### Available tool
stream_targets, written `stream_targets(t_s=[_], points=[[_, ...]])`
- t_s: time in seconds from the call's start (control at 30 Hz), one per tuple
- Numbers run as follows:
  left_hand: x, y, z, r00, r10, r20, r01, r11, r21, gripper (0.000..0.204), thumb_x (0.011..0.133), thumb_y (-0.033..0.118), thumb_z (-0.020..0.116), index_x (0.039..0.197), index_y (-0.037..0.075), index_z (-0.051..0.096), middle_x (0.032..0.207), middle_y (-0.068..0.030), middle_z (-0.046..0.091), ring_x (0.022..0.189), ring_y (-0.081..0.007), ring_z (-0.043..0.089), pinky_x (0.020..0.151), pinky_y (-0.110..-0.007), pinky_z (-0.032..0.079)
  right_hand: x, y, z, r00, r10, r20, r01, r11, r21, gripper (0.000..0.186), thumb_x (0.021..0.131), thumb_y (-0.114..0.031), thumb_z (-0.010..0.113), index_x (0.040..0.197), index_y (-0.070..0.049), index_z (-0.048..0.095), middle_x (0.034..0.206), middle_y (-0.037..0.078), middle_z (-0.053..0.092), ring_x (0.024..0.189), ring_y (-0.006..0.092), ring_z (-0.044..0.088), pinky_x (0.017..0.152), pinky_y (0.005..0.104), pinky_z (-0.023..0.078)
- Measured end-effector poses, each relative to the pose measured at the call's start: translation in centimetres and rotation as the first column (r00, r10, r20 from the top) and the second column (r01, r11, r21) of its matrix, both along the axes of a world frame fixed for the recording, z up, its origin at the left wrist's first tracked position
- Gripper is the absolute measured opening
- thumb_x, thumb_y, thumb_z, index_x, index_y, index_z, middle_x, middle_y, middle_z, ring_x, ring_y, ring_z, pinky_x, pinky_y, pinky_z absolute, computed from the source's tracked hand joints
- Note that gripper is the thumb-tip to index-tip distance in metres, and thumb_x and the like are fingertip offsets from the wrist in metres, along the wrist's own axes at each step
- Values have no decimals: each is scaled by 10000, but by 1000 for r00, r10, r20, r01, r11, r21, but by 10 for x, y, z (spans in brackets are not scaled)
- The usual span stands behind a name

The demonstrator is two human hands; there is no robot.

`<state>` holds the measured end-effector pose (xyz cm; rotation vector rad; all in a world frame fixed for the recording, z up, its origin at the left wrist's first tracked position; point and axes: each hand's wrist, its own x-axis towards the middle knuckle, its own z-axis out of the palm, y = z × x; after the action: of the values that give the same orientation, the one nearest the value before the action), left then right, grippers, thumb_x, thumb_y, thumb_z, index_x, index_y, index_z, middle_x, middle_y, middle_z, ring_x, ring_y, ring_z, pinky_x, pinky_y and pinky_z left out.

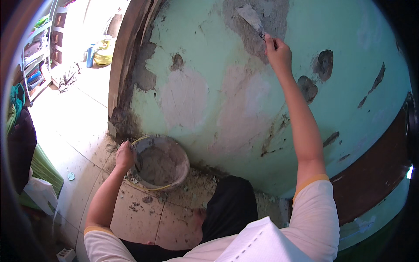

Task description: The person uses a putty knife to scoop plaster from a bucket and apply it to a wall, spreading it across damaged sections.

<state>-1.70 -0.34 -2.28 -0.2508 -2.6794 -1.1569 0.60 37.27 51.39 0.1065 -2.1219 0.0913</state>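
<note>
My right hand [279,53] is raised against the green wall [205,56], its fingers closed round the handle of a trowel [249,15]. The pale, plaster-smeared blade lies over a rough grey patch [274,17] high on that wall. Low on the left, my left hand [125,156] is closed at the left rim of a bucket [185,168]; what its fingers grip is hidden. Grey wet plaster [159,163] coats the inside and bottom of this bucket, which has a yellow handle and stands on the floor against the wall.
Crumbled debris [146,200] litters the tiled floor [85,172] around the bucket. A worn wooden door frame [124,56] edges the wall at left. Beyond it are a yellow container [103,57] and a loaded rack [37,56]. A green basket [46,168] stands at far left. Several gouges mark the wall.
</note>
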Motion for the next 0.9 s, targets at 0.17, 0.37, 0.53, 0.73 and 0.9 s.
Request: stream_targets(t_s=[0.17, 0.37, 0.53, 0.73, 0.9], points=[[3, -5, 3, 1000, -15, 10, 15, 1000, 0, 180, 854, 157, 647, 952, 43, 548, 990, -177, 617, 991, -390, 620, 824, -481, 498, 36, 39, -35, 998, -54, -40, 51, 996, -70, 507, 1001, -473, 577, 821, -13, 692, 609, 44, 599, 572, 158, 572, 582, 325, 454], [4, -4, 3, 1000, 27, -3, -27, 1000, -11, 193, 845, 160, 649, 954, 40, 544, 995, -175, 619, 1000, -386, 622, 842, -478, 499, 16, -9, -12, 998, 61, -9, -61, 991, -118, 509, 985, -477, 595, 842, -1, 704, 644, 84, 639, 598, 222, 618, 609, 363, 482], [0, -1, 7, 1000, -2, 17, 2, 1000, -1, 200, 838, 160, 656, 952, 39, 545, 997, -175, 620, 1000, -389, 620, 842, -478, 498, 8, 32, -31, 995, -66, -74, 73, 993, 97, 502, 1000, -469, 596, 828, -9, 702, 595, 13, 577, 559, 95, 530, 557, 285, 425], [10, -10, 6, 999, 22, 44, -22, 1000, 3, 185, 830, 147, 656, 928, 37, 544, 986, -177, 620, 995, -391, 619, 836, -479, 497, 43, 9, -36, 999, 43, 11, -41, 991, -124, 514, 1001, -488, 581, 840, -16, 702, 609, 17, 587, 576, 111, 556, 567, 296, 432], [2, 2, 11, 999, 11, 39, -11, 1000, 4, 171, 836, 144, 644, 929, 40, 546, 987, -179, 620, 995, -391, 618, 831, -479, 497, 5, 2, -13, 999, 18, -33, -16, 998, 55, 520, 987, -490, 584, 850, 0, 691, 710, 149, 680, 665, 314, 670, 653, 409, 508]])
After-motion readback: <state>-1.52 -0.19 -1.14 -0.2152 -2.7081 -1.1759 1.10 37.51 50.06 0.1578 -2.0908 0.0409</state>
